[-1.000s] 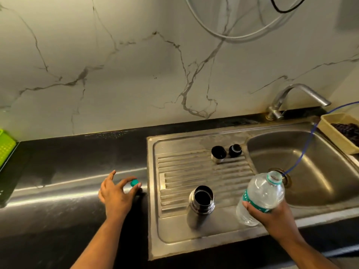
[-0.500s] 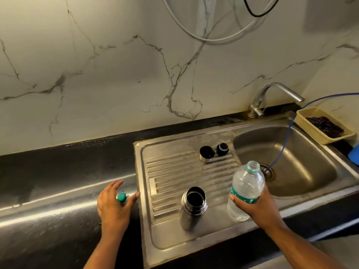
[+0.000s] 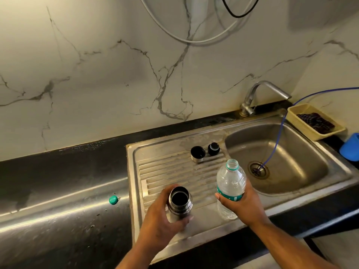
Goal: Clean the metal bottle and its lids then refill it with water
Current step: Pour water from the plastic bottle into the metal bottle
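Note:
The open metal bottle (image 3: 179,202) stands on the ribbed draining board (image 3: 174,171), and my left hand (image 3: 161,222) grips it around the body. My right hand (image 3: 242,206) holds an uncapped clear plastic water bottle (image 3: 230,183) upright beside it, near the basin's edge. The metal bottle's two lids, a steel cup lid (image 3: 197,153) and a black stopper (image 3: 213,148), sit at the back of the draining board. The plastic bottle's green cap (image 3: 113,200) lies on the dark counter to the left.
The sink basin (image 3: 303,171) is at the right with a tap (image 3: 260,94) behind it and a blue tube (image 3: 279,131) running into the drain. A beige tray (image 3: 303,131) and a blue cup (image 3: 350,148) sit at the far right. Cables hang on the marble wall.
My left hand let go of the green cap on the counter and moved right to grip the metal bottle. The plastic bottle stays upright in my right hand.

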A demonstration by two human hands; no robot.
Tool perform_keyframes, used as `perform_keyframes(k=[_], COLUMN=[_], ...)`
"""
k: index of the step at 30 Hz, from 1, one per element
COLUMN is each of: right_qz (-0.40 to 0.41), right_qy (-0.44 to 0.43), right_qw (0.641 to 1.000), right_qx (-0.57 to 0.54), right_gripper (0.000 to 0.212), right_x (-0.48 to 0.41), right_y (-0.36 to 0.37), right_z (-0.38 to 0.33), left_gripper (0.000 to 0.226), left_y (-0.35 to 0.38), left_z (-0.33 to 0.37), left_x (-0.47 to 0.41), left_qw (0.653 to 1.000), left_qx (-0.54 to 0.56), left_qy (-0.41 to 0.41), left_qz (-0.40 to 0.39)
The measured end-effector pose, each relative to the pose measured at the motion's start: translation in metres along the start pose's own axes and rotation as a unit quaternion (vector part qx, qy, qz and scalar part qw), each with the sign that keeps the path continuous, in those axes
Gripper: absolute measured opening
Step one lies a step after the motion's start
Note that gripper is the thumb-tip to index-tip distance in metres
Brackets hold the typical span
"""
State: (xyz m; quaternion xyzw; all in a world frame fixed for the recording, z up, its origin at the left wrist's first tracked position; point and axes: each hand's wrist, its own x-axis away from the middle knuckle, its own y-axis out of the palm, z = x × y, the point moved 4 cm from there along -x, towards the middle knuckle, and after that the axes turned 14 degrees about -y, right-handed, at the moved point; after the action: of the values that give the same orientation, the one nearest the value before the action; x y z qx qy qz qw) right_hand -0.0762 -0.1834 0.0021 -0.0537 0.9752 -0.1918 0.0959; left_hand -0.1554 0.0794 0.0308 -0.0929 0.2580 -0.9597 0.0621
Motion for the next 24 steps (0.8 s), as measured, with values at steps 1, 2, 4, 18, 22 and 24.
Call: perform_keyframes(k=[1, 2, 4, 18, 22, 24], right_qz=[-0.002, -0.005, -0.008, -0.009, -0.032, -0.037], right_qy=[-0.001, -0.002, 0.000, -0.009, -0.013, -0.024], right_qw=[1.000, 1.000, 1.000, 1.000, 0.999, 0.998], right_qx=[-0.002, -0.003, -0.007, 0.017, 0.041, 0.047], right_gripper=[0.074, 0.074, 0.074, 0.073, 0.074, 0.075], right_x=[0.000, 0.000, 0.000, -0.008, -0.017, -0.024], right_y=[-0.001, -0.001, -0.002, 0.005, 0.012, 0.017], right_z=[-0.001, -0.002, -0.002, -0.008, -0.022, -0.036], left_gripper=[0.078, 0.077, 0.078, 0.082, 0.081, 0.080], left_y=[-0.003, -0.008, -0.019, -0.048, -0.046, -0.047], left_z=[0.003, 0.004, 0.004, -0.006, -0.007, -0.005], left_x=[-0.002, -0.005, -0.017, -0.061, -0.063, -0.067], left_qw=[1.000, 0.999, 0.996, 0.992, 0.992, 0.991], left_qx=[0.004, 0.011, 0.029, 0.013, 0.049, 0.060], left_qy=[-0.002, -0.004, -0.018, -0.062, -0.073, -0.077], left_qz=[0.018, 0.038, 0.078, 0.114, 0.096, 0.087])
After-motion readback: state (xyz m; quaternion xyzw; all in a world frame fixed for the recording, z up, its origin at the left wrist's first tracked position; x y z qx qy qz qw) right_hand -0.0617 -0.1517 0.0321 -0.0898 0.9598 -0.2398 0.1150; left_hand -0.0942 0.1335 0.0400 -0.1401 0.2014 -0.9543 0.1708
